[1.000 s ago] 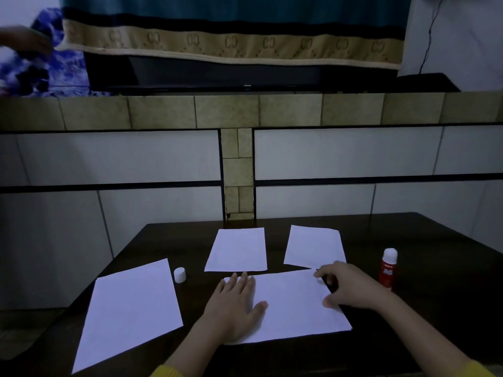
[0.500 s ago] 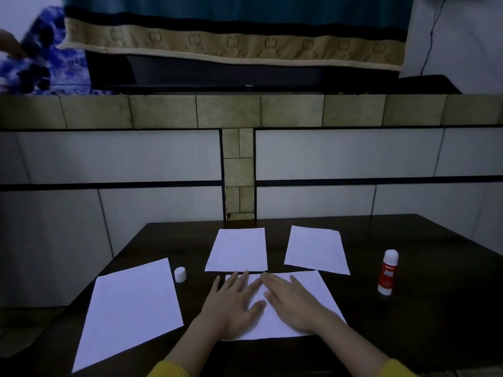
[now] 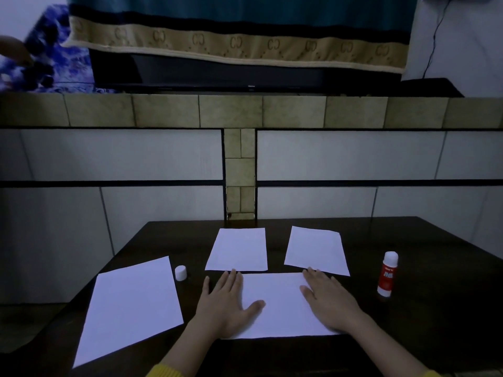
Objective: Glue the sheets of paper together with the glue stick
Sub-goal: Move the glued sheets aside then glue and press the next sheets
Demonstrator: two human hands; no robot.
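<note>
While both hands press flat, fingers straight, on the near sheet [image 3: 277, 303] at the table's [image 3: 435, 308] front edge, the glue stick [image 3: 387, 274] stands upright (uncapped, I judge) toward the right edge, nearer the right hand [image 3: 330, 302] than the left hand [image 3: 224, 306].

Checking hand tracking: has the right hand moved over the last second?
Yes. The right hand slid left to the sheet's middle, then back right toward the glue stick, and now lies flat on the near sheet.
</note>
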